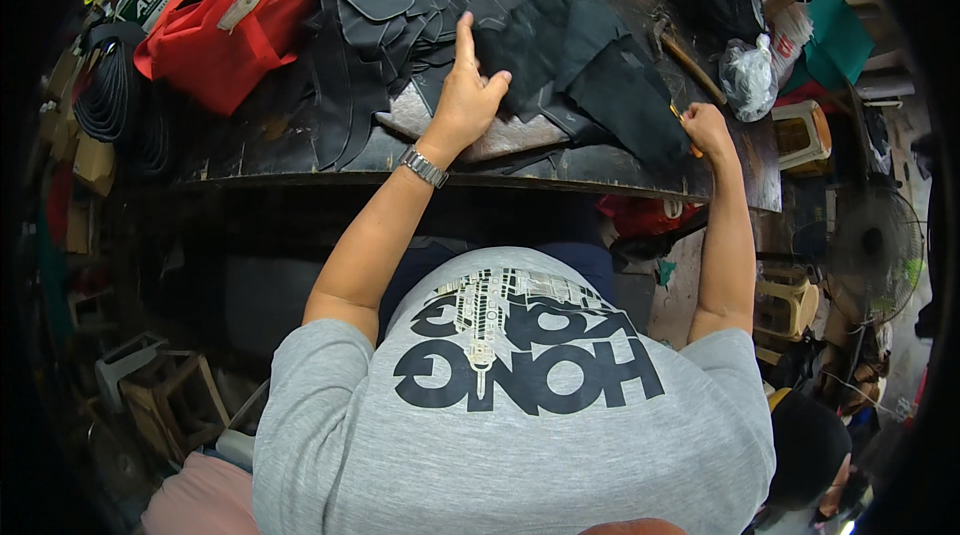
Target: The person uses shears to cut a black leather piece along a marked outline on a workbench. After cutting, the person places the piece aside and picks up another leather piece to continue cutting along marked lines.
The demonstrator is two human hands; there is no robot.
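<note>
Right hand (709, 131) around orange tool (697, 150)

A hammer (695, 68) apparently blocks passage beyond the right grip (707, 130).

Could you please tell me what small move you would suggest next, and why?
I would perhaps bring the left hand across to steady the dark piece nearest the right hand. The right hand grips a slim orange tool beside that piece's edge, while the left hand, index finger extended, is farther left and not holding that piece down.
</note>
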